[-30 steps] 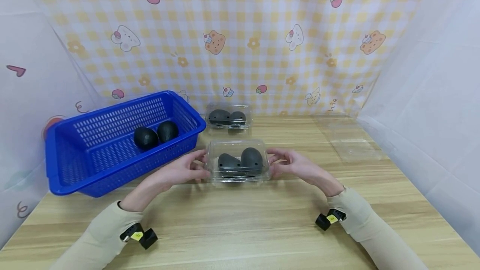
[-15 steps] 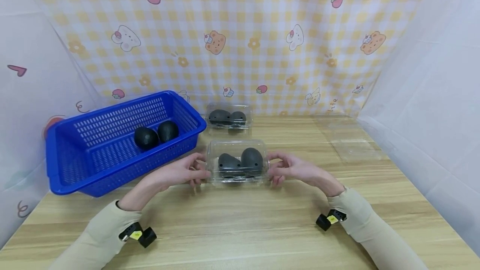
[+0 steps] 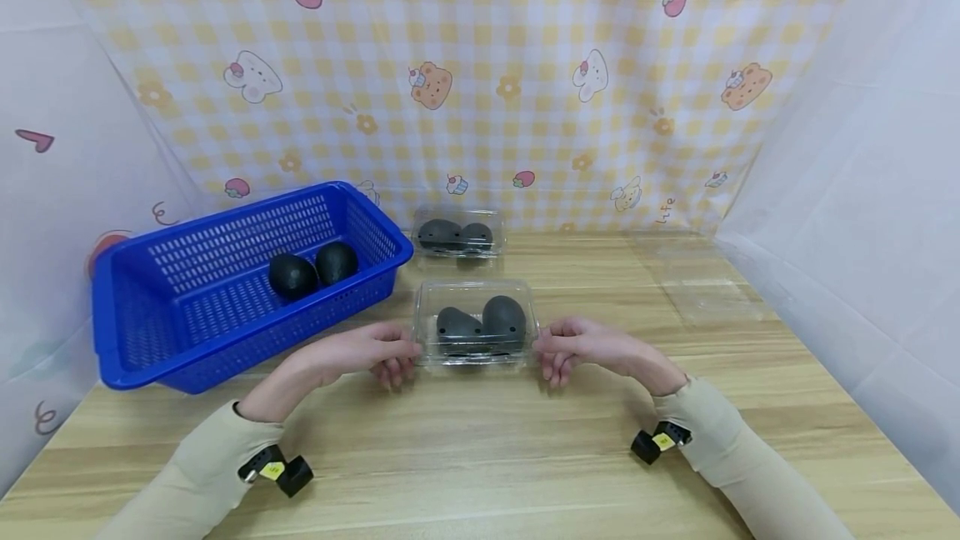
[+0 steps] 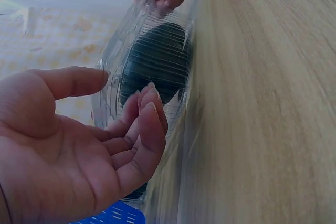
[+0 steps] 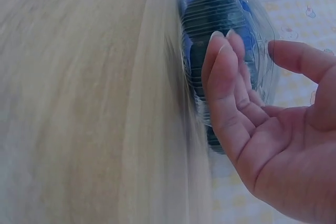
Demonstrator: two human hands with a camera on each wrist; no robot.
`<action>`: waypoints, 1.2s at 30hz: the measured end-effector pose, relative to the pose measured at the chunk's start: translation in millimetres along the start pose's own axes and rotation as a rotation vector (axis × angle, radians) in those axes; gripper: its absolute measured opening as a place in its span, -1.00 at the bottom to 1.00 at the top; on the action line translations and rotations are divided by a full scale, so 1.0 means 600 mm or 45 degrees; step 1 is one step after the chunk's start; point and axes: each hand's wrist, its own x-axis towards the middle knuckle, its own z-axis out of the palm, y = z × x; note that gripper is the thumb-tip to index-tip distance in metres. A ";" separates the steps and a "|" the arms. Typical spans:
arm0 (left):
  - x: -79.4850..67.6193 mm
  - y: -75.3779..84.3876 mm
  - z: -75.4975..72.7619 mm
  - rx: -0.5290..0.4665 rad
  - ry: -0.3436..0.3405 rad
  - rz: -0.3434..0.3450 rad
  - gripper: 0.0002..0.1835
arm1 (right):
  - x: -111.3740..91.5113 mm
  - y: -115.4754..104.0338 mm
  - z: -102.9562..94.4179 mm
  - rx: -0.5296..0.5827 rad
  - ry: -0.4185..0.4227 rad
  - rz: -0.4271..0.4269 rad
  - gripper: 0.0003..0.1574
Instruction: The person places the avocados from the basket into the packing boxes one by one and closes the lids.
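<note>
A clear plastic clamshell box (image 3: 477,290) with two dark avocados (image 3: 504,323) inside sits on the wooden table in front of me, its lid down. My left hand (image 3: 367,350) grips its left end, thumb at the lid's rim and the other fingers curled lower down. On the opposite end my right hand (image 3: 588,347) holds the rim in much the same way. In the left wrist view the left thumb (image 4: 84,81) meets the lid edge, and the ribbed side wall shows behind the curled fingertips. The right wrist view shows the right thumb (image 5: 296,56) against the lid.
A blue plastic basket (image 3: 142,377) with two avocados (image 3: 292,276) stands at the left. Behind the box, near the checked curtain (image 3: 510,132), is another clamshell (image 3: 487,215) with avocados. Empty clear plastic packaging (image 3: 712,290) lies at the back right of the table (image 3: 480,457).
The box has stayed in place. The fingers of both hands have shifted nearer the box's front corners and curled lower, while the thumbs stay at the rim.
</note>
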 end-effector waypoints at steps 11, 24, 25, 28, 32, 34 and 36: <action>0.008 0.001 0.007 -0.141 -0.006 -0.031 -0.67 | 0.004 0.006 0.010 0.167 -0.038 -0.005 -0.57; 0.011 -0.003 0.005 -0.192 0.025 -0.009 -0.67 | 0.004 0.001 0.015 0.221 0.025 -0.014 -0.72; 0.011 -0.003 0.005 -0.193 0.026 -0.009 -0.67 | 0.004 -0.001 0.016 0.222 0.033 -0.013 -0.72; 0.011 -0.004 0.005 -0.195 0.027 -0.010 -0.67 | 0.003 -0.003 0.018 0.221 0.052 -0.009 -0.73; 0.011 -0.004 0.007 -0.192 0.026 -0.009 -0.69 | 0.002 -0.005 0.020 0.219 0.067 -0.007 -0.75; 0.010 -0.003 0.007 -0.191 0.028 -0.009 -0.69 | 0.002 -0.005 0.020 0.221 0.072 -0.007 -0.76; 0.010 -0.002 0.008 -0.189 0.033 -0.007 -0.70 | 0.002 -0.004 0.020 0.224 0.075 -0.007 -0.75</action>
